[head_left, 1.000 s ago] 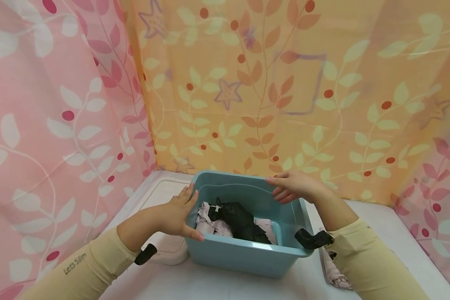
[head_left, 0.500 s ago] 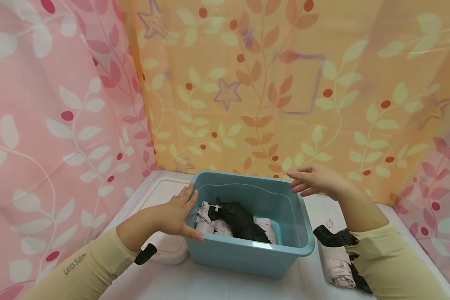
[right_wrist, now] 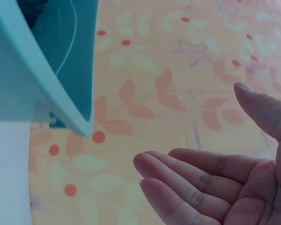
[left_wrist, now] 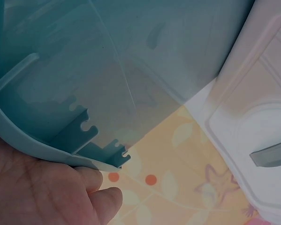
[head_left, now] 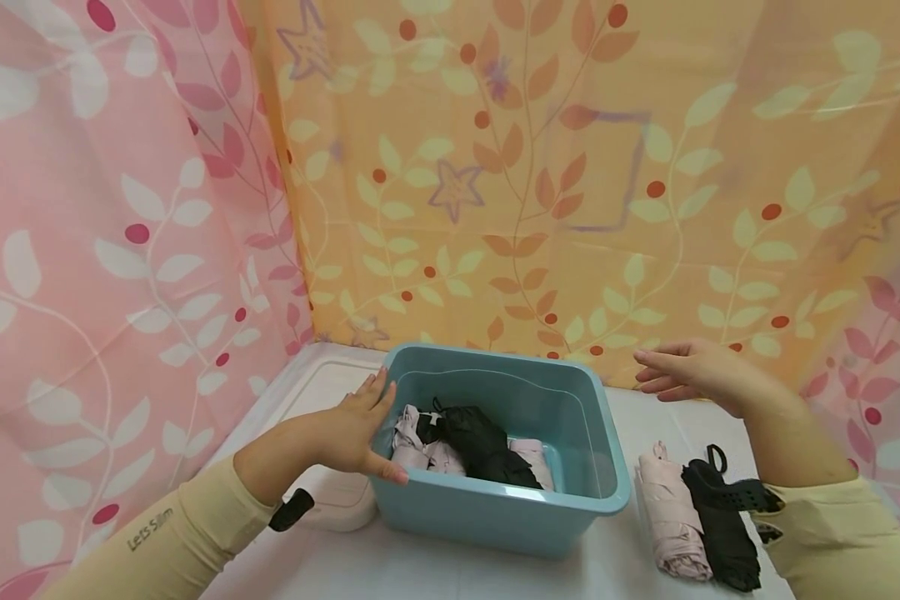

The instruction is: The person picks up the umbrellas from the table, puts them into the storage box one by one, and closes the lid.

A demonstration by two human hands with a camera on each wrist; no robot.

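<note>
My left hand [head_left: 351, 425] rests on the left rim of a blue plastic tub [head_left: 495, 512], fingers spread and thumb over the front edge. In the left wrist view, that hand [left_wrist: 51, 192] lies against the tub's rim [left_wrist: 41, 147]. A black fabric bundle [head_left: 480, 442] and pale pink rolled fabric [head_left: 531, 460] lie inside the tub. Off to its right, my right hand [head_left: 693, 372] hovers in the air, fingers extended and holding nothing. The right wrist view shows this hand [right_wrist: 215, 187] palm up, apart from the tub.
Right of the tub, a pale pink rolled bundle [head_left: 673, 517] lies beside a black rolled bundle [head_left: 722, 521] with a loop, partly behind the right wrist strap. A white lid [head_left: 326, 387] lies left of the tub. Patterned curtains [head_left: 457, 250] enclose the white table.
My right hand has moved right, from over the tub's back right corner to beyond it, uncovering the pink and black bundles on the table. My left hand has stayed on the rim.
</note>
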